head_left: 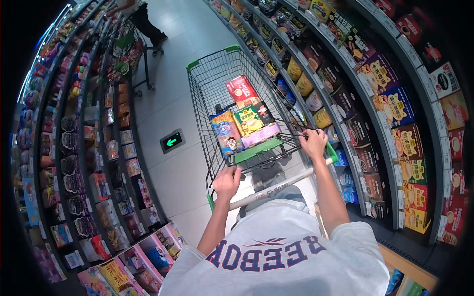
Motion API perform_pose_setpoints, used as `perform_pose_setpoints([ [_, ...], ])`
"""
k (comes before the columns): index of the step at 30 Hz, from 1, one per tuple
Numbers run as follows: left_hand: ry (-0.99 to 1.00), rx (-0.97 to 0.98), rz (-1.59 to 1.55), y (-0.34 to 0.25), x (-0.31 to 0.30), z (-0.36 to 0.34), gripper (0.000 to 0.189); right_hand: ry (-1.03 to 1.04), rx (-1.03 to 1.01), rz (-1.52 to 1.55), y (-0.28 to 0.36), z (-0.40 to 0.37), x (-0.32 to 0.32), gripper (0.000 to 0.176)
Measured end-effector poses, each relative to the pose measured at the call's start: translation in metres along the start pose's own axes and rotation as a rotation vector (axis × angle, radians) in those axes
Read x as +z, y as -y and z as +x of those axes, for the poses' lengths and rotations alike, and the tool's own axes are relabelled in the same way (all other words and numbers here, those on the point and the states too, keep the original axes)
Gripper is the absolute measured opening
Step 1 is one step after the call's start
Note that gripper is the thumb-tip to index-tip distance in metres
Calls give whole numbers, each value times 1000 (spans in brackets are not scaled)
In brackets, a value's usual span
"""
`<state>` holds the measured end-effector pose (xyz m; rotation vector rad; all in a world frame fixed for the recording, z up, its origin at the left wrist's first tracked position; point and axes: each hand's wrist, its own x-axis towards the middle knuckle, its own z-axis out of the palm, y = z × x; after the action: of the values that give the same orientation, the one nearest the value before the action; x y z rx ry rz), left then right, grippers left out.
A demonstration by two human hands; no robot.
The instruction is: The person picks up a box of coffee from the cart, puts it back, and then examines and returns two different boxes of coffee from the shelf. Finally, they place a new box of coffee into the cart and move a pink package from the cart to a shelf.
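A black wire shopping cart with green corners stands in front of me. My left hand is closed on the rear left edge of its frame, just ahead of the pale push handle. Over on the other side, my right hand has its fingers curled over the rear right rim. Inside the basket lie a red box, a green-and-yellow box, a pinkish-purple package and a blue-and-orange snack bag. A dark package is partly hidden among them.
Packed shelves of boxed drinks run close along the right, and snack shelves line the left. Ahead on the left, a person stands by another cart. A green arrow sign is set in the tiled floor.
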<state>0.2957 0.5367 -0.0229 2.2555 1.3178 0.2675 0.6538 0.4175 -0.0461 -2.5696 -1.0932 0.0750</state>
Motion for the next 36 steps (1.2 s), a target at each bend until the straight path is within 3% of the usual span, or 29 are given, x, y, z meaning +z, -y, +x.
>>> perform_pose_setpoints([
  [18, 80, -92, -63, -9, -16, -2, 41, 37, 9, -50, -2, 3, 2, 25],
  [26, -7, -37, -44, -5, -7, -1, 38, 40, 8, -8, 1, 4, -2, 24],
  [31, 89, -105, -72, -4, -8, 4, 34, 11, 20, 79, 5, 5, -6, 30],
  [35, 207, -224, -87, 1, 5, 21, 40, -175, -205, 179, 16, 13, -4, 33],
  [36, 247, -262, -101, -5, 1, 27, 42, -91, -229, 211, 27, 19, -9, 33],
])
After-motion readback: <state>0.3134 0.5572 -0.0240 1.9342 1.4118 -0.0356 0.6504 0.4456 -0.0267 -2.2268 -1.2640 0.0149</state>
